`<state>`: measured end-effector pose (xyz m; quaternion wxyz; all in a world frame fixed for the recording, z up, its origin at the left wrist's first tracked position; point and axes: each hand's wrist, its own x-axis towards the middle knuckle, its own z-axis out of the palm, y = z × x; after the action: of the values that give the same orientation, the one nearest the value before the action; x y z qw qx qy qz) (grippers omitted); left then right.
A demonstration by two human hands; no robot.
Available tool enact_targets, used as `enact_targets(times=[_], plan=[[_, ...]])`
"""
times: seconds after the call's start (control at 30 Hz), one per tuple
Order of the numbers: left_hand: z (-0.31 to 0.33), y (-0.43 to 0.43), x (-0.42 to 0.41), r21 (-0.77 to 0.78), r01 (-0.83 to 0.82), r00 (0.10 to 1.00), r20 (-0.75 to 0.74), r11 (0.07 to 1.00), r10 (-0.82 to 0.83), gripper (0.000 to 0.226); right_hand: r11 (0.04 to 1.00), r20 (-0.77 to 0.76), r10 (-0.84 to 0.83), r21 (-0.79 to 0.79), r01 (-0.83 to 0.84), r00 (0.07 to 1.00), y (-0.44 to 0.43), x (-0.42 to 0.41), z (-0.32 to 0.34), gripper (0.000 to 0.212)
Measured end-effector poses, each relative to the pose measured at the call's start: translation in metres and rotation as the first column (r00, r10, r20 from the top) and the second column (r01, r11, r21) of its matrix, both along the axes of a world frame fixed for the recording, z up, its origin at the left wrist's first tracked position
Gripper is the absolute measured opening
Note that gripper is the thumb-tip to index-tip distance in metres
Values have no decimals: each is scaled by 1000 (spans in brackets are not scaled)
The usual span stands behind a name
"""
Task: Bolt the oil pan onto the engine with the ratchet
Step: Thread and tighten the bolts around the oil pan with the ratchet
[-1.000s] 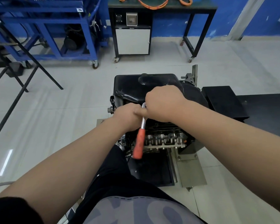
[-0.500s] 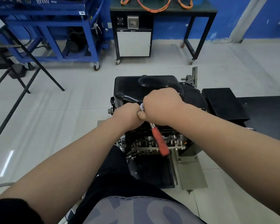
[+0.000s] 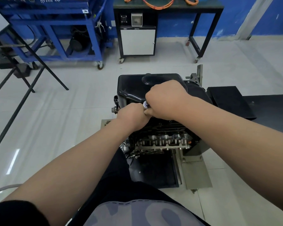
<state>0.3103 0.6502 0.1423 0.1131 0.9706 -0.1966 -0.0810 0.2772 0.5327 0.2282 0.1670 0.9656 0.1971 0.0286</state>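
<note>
The black oil pan (image 3: 132,85) sits on top of the engine (image 3: 162,139), which stands on a metal stand on the floor. The ratchet (image 3: 145,105) shows only its silver head, at the pan's near edge between my two fists. My right hand (image 3: 167,98) is closed over the ratchet, and its red handle is hidden under that hand and wrist. My left hand (image 3: 132,115) is a closed fist pressed against the ratchet head from the left. The bolt under the head is hidden.
A black mat (image 3: 229,100) lies to the right of the engine. A blue wheeled cart (image 3: 59,30) and a black workbench (image 3: 167,7) with a white cabinet stand at the back. Black folding-stand legs (image 3: 31,88) cross the floor on the left.
The red handle swung from pointing down-left, through down-right, to out of sight under my right hand. Both hands stayed at the pan's near edge.
</note>
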Motion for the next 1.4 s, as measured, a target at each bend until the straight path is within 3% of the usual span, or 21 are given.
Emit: enact_targets(times=[0.13,0.27,0.33,0.43,0.6,0.7,0.77,0.93,1.17,1.4], plan=[[-6,12,6,-94,18,993,-113,995,-28,47,992,-12,-93,89,93,996,-4,5,5,39],[-17,29,4,-284,-168,912,-409,944,39,48,960,27,-213,194,204,977,-1,-1,-2,44],[-25,33,-1,-370,-408,771,-630,835,97,39,940,32,-268,226,254,963,3,-3,-4,45],[-34,40,-19,-379,-687,476,-879,620,-11,24,909,4,-346,250,334,938,6,-4,-5,44],[-47,48,-43,-407,-766,346,-913,497,-214,18,867,-51,-412,286,408,910,9,-8,-12,34],[-52,43,-50,-395,-842,288,-905,368,-313,16,768,-304,-363,438,468,881,8,-11,-16,19],[-53,40,-54,-383,-864,281,-906,329,-316,17,703,-390,-302,525,479,870,8,-13,-13,18],[-55,30,-48,-281,-910,176,-927,303,-331,21,615,-288,-353,645,453,890,-16,-13,19,10],[-69,-24,-46,-338,-921,282,-923,197,-263,16,562,-318,-354,679,472,879,-77,-27,21,7],[-86,-80,-38,-343,-939,339,-925,-7,-173,16,519,-372,-213,741,427,904,-124,-19,8,7]])
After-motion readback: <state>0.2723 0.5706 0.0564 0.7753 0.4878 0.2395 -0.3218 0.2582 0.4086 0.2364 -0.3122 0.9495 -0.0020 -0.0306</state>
